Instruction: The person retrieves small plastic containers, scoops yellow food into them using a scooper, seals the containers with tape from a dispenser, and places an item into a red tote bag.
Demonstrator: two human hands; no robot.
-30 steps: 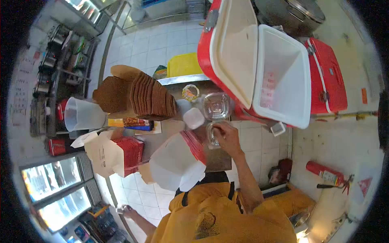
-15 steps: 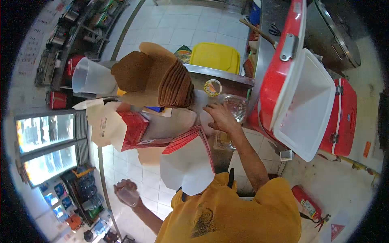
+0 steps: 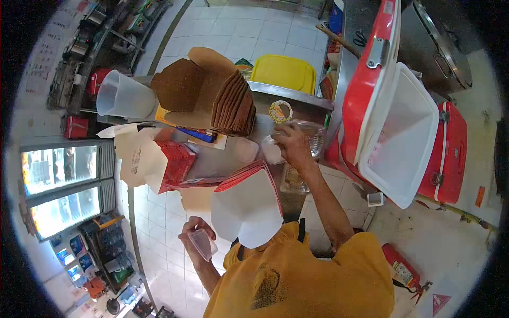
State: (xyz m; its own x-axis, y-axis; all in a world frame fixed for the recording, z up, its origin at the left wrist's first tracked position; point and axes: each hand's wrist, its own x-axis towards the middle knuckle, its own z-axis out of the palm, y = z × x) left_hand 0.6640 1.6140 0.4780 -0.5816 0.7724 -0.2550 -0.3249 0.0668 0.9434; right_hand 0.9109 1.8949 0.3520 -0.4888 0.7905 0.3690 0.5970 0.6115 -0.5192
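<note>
My left hand [image 3: 197, 233] holds a small clear plastic tub [image 3: 203, 244] tilted, low and left of the table, its fingers wrapped round the side. Over the table my right hand [image 3: 295, 148] has its fingers bent onto a translucent plastic piece [image 3: 271, 150]; whether it is a lid or a tub I cannot tell. A patterned tape roll [image 3: 280, 112] lies just beyond those fingers. Clear clamshell containers [image 3: 316, 140] are beside and partly under the right hand. Another translucent tub [image 3: 246, 150] sits to its left.
Nested brown cardboard boxes [image 3: 233, 106] stand at the back, with red-and-white boxes [image 3: 246, 204] near my body and more red-edged boxes [image 3: 177, 161] at left. A translucent bucket [image 3: 124, 95] is farther left. An open red cooler [image 3: 395, 143] stands at right, a yellow lid [image 3: 283, 74] behind.
My left hand has moved right and up with the clear tub, closer to the red-and-white boxes. The right hand's fingers have bent, and the hand has shifted slightly.
</note>
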